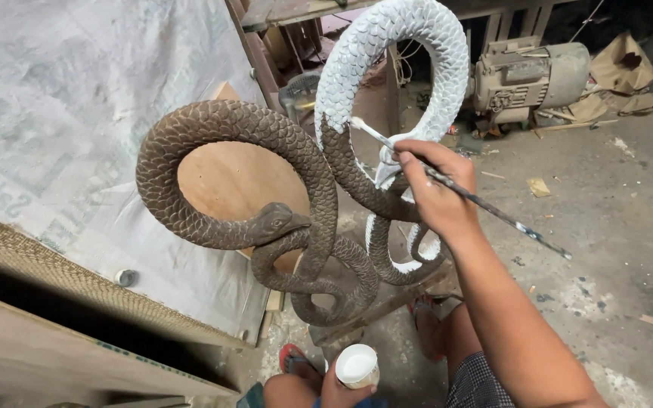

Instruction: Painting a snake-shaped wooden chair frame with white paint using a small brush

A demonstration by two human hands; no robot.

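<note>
Right hand [436, 198] up at the snake sculpture [266, 189], fingers [410, 162] pinching a long paintbrush [462, 193] — shaft slanting down-right, bristle tip up-left of the knuckles, touching the edge where white-painted scales meet bare brown. Left hand [338, 389] low near the knees, fingers wrapped round a cup of white paint [357, 366] — well apart from the tip.

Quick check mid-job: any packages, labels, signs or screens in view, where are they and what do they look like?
Printed sheet: left, behind the snake sculpture; pale grey, crinkled, faint greenish lettering.
Paint cup: bottom centre, in the left hand; small, round, white, no label visible.
Torn cardboard: top right; brown, crumpled.
No signs or screens.
</note>
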